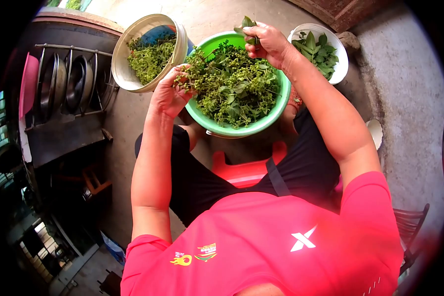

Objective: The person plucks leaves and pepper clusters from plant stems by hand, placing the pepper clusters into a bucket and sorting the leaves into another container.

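Observation:
My left hand (172, 91) is closed on a sprig of green berries (188, 81) at the left rim of the green basin (241, 131). In the basin lies a heap of berry sprigs (234, 89) mixed with some leaves. Pinched in my right hand (269, 43) are a few green leaves (247, 24), above the basin's upper right rim. To the left stands a white bucket (121, 69) holding more berry sprigs (150, 59). A second white bucket (344, 64), on the right, contains loose green leaves (316, 53).
A red plastic stool (241, 172) is under me, between my legs. On the left, a metal rack (74, 49) holds pans and a pink basket (28, 84). Farther right are a pale bowl-like object (375, 132) and a dark chair (410, 222).

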Demonstrator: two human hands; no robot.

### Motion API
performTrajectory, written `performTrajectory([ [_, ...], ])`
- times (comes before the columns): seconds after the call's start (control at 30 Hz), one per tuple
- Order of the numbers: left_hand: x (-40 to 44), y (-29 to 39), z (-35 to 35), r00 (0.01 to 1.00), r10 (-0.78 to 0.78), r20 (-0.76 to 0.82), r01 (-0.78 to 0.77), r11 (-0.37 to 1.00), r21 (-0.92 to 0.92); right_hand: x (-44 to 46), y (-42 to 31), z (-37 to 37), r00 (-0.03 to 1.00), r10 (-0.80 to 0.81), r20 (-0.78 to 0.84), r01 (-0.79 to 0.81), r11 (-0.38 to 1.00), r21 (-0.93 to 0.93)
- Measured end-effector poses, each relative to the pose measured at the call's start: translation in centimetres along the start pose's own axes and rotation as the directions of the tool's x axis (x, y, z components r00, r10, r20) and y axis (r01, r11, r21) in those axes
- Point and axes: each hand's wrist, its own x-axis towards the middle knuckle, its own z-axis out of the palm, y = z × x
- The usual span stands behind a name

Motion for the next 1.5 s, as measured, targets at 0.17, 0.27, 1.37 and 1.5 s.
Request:
performTrajectory([
  [0.17,-0.1,0.2,1.1,0.999,0.009,-0.031,-0.014,0.990,-0.139,-1.1,0.4,1.0,0.959,0.082,0.272,-0.016,0.972,-0.234],
  [0.27,-0.2,0.2,1.3,1.000,-0.009,-0.027,0.005,0.989,-0.149,-2.0,0.8,2.7,0.964,0.031,0.263,0.065,0.935,-0.348],
  [1.37,1.0,-0.1,0.4,0.993,-0.002,0.117,0.042,0.938,-0.343,-0.8,2.4,2.7,0.917,0.064,0.393,-0.023,0.994,-0.107],
  [1.5,0.9,0.0,0.4,0.994,0.011,0.109,0.027,0.942,-0.334,-0.8,1.5,2.3,0.956,-0.016,0.293,0.110,0.945,-0.309],
])
